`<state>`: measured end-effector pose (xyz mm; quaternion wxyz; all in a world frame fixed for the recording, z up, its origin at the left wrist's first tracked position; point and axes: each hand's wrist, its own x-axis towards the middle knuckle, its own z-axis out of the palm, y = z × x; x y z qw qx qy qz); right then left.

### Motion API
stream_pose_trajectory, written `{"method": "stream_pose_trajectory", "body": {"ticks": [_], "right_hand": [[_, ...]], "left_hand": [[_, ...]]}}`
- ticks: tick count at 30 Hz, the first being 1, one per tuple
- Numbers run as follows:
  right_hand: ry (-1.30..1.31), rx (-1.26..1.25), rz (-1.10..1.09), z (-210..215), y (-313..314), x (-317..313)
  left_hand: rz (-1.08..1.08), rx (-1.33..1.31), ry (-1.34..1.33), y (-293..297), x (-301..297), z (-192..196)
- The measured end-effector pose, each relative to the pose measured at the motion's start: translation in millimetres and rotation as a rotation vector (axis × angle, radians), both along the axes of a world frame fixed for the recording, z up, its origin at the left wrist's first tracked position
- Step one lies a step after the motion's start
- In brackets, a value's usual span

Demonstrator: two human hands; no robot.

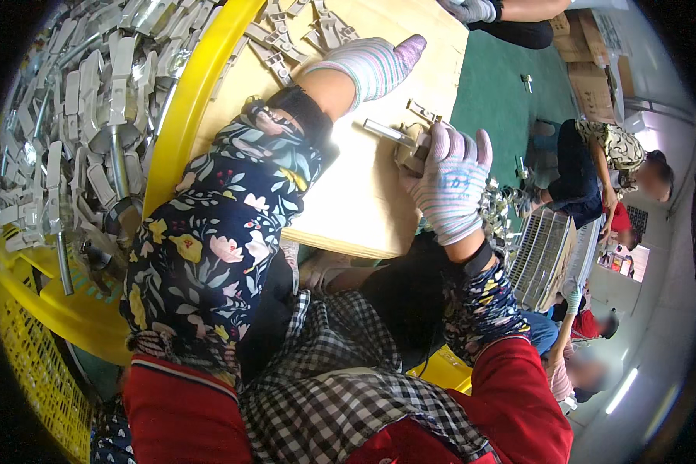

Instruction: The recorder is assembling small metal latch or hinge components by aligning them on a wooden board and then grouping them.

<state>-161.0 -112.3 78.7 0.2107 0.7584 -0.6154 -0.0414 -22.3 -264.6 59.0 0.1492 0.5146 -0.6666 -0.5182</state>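
Note:
My right hand (452, 185), in a striped knit glove, is closed round a small metal fitting (411, 153) at the right edge of a pale wooden board (356, 185). A bright round stem (388, 131) sticks out of the fitting to the left. Just above it lies a grey lever-like piece (423, 111). Over the far part of the board is my left hand (371, 69), gloved alike, its back showing and its fingers mostly hidden. Several loose grey lever-like pieces (274, 42) lie on the board beside that hand.
A yellow crate (185, 100) at the left holds a heap of grey and metal fittings with stems (116, 147). More metal fittings (499, 209) are piled right of the board. Another person's gloved hand (472, 9) shows at the top. Other people and cardboard boxes (591, 85) are at the right.

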Motion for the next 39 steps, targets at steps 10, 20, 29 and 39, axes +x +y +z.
{"method": "stream_pose_trajectory", "body": {"ticks": [10,20,29,39], "right_hand": [[-0.043,0.313,-0.102,26,-27,-1],[-0.133,0.629,-0.235,50,-62,-2],[-0.138,0.634,-0.229,45,-65,-12],[-0.033,0.437,-0.153,49,-45,-9]], "left_hand": [[-0.040,-0.037,-0.009,-1,-4,-5],[-0.056,-0.001,0.006,1,-5,0],[-0.412,-0.543,-0.200,61,-17,7],[-0.450,-0.194,-0.278,36,-30,16]]}}
